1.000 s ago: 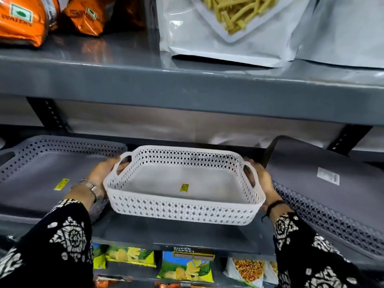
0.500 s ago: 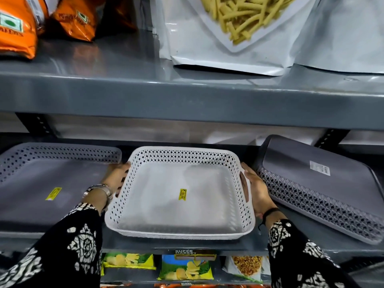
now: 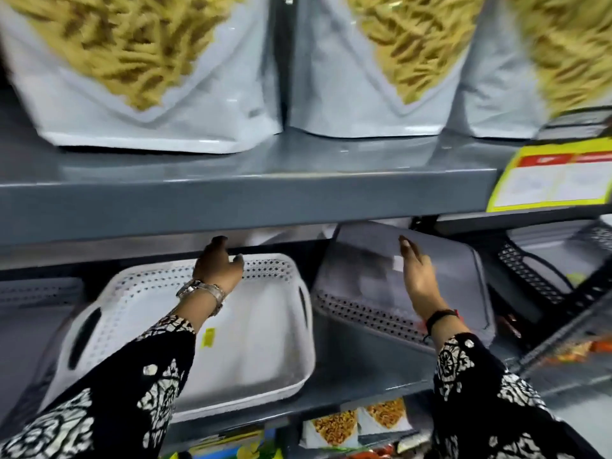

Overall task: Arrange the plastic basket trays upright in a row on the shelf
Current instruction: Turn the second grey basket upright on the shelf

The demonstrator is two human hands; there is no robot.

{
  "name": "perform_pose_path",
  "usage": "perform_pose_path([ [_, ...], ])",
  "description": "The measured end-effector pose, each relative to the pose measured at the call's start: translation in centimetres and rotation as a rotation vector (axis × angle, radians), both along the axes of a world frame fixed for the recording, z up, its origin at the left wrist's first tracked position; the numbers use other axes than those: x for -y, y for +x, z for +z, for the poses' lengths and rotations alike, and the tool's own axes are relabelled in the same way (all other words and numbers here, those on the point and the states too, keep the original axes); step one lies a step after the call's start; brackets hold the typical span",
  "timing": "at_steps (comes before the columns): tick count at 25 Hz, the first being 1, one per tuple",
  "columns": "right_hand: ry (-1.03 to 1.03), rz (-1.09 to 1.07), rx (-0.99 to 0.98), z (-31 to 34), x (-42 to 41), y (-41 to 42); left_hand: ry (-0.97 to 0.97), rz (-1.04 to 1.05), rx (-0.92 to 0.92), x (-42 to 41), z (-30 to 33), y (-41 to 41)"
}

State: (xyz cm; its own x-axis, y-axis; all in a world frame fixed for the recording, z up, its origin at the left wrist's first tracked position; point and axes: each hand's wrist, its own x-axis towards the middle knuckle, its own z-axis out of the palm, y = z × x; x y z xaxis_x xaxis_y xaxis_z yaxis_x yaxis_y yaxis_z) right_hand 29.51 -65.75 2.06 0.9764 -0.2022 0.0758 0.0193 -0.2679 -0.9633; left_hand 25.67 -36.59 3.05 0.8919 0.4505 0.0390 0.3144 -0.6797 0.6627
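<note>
The left hand (image 3: 218, 265) rests loosely curled on the white tray's (image 3: 265, 342) top rim. The right hand (image 3: 419, 276), fingers spread and holding nothing, hovers at the leaning grey tray (image 3: 447, 256).

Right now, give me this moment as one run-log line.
stage: white tray propped upright on shelf | left hand at its top rim | right hand open, reaching for grey tray | grey tray leaning, base outward
</note>
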Motion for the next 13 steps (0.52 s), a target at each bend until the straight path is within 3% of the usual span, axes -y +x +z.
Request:
perform_pose_path([
  [3,-0.185,-0.173,-0.005,-1.1,7.9,0.8,-0.103,-0.101,0.024,8.3,0.0,3.9],
  [7,-0.347,-0.201,-0.114,-3.3,16.5,3.0,-0.234,-0.144,-0.063,16.1,-1.5,8.3],
  [10,-0.284,-0.112,-0.260,-4.7,19.1,3.8,-0.357,-0.121,-0.091,17.4,-3.6,10.7],
  [13,-0.073,-0.016,-0.358,-5.8,19.1,4.3,-0.293,-0.086,-0.099,16.9,-5.0,10.8],
])
